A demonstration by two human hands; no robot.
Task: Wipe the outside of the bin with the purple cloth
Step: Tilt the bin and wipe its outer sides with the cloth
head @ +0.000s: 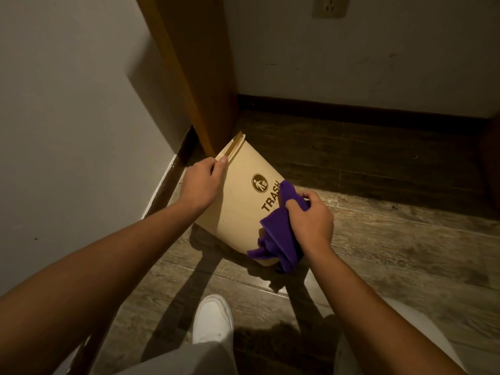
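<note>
Head view is showing a tilted beige plastic bin printed "TRASH" on the wooden floor; left hand is gripping its rim, right hand is clutching a crumpled purple cloth against its side.

One bin, cream with one round logo and one printed word, TRASH, is gripped at its rim by one left hand. One purple cloth is bunched in one right hand and lies against the bin's side below the other grip. One white shoe shows beneath both hands. One wall socket sits far above them.
</note>
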